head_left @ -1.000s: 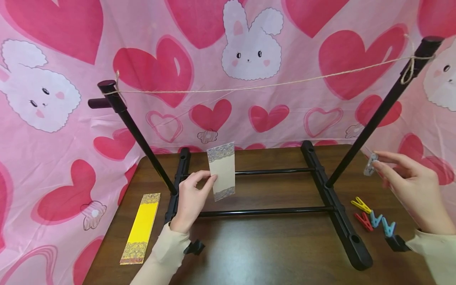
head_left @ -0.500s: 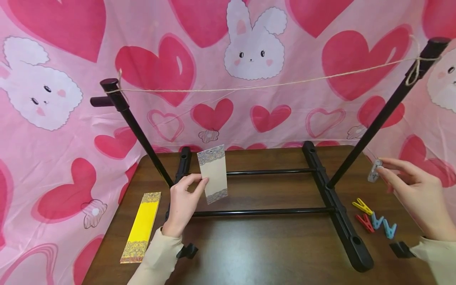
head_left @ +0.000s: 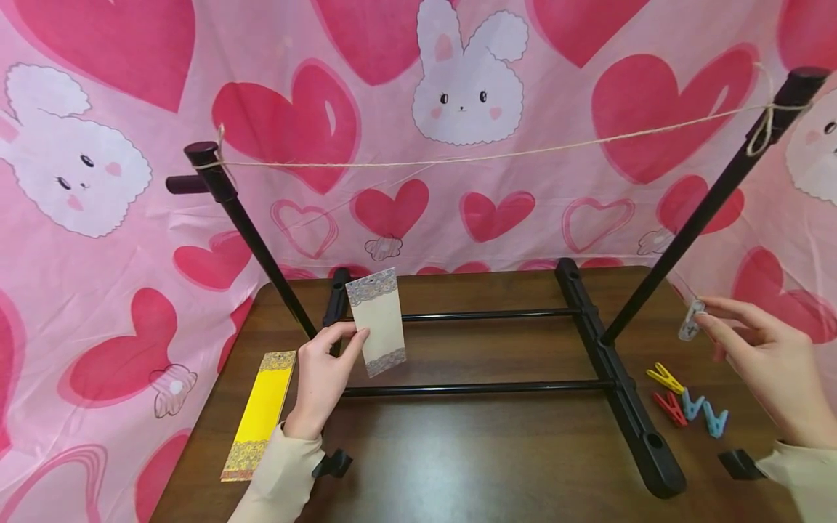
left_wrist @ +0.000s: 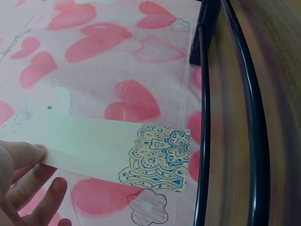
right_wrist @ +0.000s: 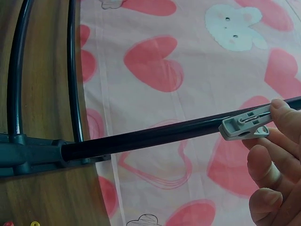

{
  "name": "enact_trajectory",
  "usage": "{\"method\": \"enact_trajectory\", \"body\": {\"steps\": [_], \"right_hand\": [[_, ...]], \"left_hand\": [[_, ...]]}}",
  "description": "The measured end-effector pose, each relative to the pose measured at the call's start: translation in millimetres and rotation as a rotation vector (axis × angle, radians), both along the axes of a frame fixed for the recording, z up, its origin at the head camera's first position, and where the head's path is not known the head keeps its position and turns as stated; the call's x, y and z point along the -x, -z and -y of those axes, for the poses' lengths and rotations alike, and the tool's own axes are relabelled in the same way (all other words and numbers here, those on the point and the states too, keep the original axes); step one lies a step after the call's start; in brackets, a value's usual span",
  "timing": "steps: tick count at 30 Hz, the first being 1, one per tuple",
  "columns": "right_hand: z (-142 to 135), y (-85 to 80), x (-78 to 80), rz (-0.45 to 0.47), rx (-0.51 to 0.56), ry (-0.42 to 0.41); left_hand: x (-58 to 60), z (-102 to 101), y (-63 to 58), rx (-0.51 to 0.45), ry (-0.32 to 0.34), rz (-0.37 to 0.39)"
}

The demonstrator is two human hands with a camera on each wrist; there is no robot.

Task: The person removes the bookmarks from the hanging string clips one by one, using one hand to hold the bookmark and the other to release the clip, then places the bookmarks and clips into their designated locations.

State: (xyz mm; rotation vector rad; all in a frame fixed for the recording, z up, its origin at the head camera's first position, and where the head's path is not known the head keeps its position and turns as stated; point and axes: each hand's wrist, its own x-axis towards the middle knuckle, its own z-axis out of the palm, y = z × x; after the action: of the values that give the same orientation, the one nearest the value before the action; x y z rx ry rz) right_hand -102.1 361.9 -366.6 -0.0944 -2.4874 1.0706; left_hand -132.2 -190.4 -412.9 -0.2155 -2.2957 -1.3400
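Observation:
A cream bookmark (head_left: 381,319) with patterned bands at both ends hangs upright from my left hand (head_left: 325,378), pinched at its left edge between thumb and finger. The left wrist view shows the blue and gold lace pattern on one end of the bookmark (left_wrist: 157,157). My right hand (head_left: 771,356) pinches a pale grey clothespin (head_left: 690,319) by its handle end, off to the right of the rack. In the right wrist view the clothespin (right_wrist: 244,123) has its spring visible and nothing between its jaws. Both hands are raised above the table.
A twine (head_left: 418,165) is strung between two posts of a black rack (head_left: 644,428). One yellow bookmark (head_left: 264,399) lies at left, partly behind the left sleeve. A yellow clothespin (head_left: 665,378), a red clothespin (head_left: 670,408) and two blue ones (head_left: 716,420) lie at right.
My left hand has moved left and slightly down with the cream bookmark. My right hand has shifted slightly right and down with the clothespin, still pinching it.

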Motion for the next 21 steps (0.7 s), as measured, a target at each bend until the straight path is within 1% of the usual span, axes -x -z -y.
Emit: {"method": "enact_trajectory", "body": {"steps": [4, 7, 11, 18, 21], "right_hand": [[-1.8, 3.0, -0.9, 0.011, -0.034, 0.014], [-3.8, 5.7, -0.9, 0.026, -0.055, 0.025], [-5.6, 8.8, -0.9, 0.026, -0.049, 0.019], [-7.1, 13.6, -2.7, 0.012, -0.007, 0.001], [-8.9, 17.7, -4.4, 0.018, -0.013, 0.005]], "left_hand": [[-2.8, 4.8, 2.1, 0.002, -0.009, 0.017], [-4.8, 8.2, 3.7, -0.001, -0.022, 0.052], [-7.7, 12.1, 4.5, -0.008, -0.040, 0.089], [-9.4, 20.0, 7.2, -0.020, -0.063, 0.054], [-10.3, 23.1, 8.4, -0.011, -0.082, 0.057]]}}
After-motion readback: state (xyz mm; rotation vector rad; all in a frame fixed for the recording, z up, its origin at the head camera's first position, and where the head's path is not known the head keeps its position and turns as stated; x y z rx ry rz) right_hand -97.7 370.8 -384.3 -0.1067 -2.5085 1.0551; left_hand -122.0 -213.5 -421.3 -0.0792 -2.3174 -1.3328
